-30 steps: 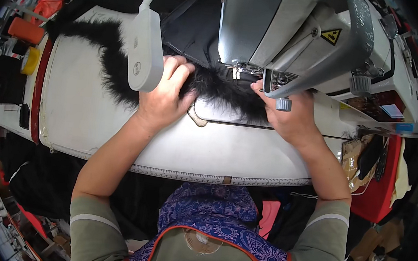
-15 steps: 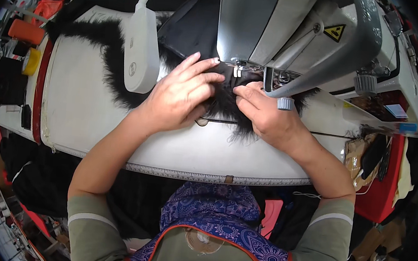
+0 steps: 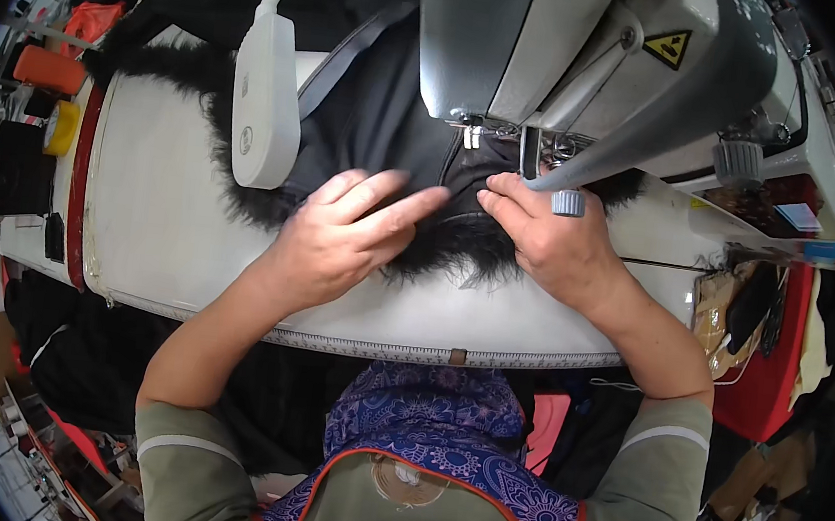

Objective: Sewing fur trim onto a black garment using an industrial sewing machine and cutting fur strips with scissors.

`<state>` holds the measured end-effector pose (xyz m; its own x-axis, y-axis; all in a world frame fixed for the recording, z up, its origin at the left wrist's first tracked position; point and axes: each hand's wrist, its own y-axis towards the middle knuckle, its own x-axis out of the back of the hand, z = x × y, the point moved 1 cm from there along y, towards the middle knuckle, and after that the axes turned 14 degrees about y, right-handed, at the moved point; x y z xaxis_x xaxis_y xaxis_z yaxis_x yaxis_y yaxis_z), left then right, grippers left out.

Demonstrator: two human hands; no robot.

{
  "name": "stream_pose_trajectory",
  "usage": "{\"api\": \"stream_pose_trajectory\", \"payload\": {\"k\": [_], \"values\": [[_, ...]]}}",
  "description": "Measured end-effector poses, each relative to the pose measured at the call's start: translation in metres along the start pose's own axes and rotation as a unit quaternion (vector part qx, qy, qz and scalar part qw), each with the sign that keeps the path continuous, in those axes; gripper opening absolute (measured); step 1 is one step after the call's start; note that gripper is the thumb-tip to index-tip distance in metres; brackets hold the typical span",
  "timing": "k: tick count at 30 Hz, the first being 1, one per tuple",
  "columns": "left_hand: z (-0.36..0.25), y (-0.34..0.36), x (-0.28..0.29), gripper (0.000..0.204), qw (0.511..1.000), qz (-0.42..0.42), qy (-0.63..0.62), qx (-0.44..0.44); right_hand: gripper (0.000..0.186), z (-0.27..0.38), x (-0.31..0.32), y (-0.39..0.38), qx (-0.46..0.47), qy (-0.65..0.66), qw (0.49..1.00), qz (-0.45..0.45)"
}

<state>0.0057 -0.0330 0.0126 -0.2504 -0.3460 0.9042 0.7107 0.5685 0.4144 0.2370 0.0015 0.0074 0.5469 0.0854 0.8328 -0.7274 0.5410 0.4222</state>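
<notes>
I saw the bare left grip point(image 3: 338, 248) draw back, fingers spread wide, exposing more fur-trimmed black cloth point(image 3: 375, 126) on the white surface point(image 3: 164, 176) beside the grey-white sewing machine point(image 3: 566, 74), bare right grip point(image 3: 555, 239) touching it, pinch unclear.

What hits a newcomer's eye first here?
The bulky grey-and-white sewing machine dominates upper right of centre, with a yellow triangular warning label on it. Below it, fluffy black fur-like trim edges smooth black fabric over the white worktable, the bare right hand at the fabric and the bare left hand nearby, fingers spread. Bottom centre: a purple-blue patterned cloth apron with orange edging.
</notes>
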Motion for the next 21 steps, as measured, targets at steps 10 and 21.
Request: {"api": "stream_pose_trajectory", "payload": {"k": [10, 21], "values": [[0.007, 0.009, -0.013, 0.040, 0.995, 0.020, -0.076, 0.060, 0.030, 0.004, 0.007, -0.005, -0.062, -0.054, 0.995, 0.065], [0.013, 0.011, -0.020, 0.023, 0.997, -0.042, 0.057, -0.014, 0.026, 0.005, 0.011, -0.005, -0.042, -0.026, 0.998, 0.025]]}}
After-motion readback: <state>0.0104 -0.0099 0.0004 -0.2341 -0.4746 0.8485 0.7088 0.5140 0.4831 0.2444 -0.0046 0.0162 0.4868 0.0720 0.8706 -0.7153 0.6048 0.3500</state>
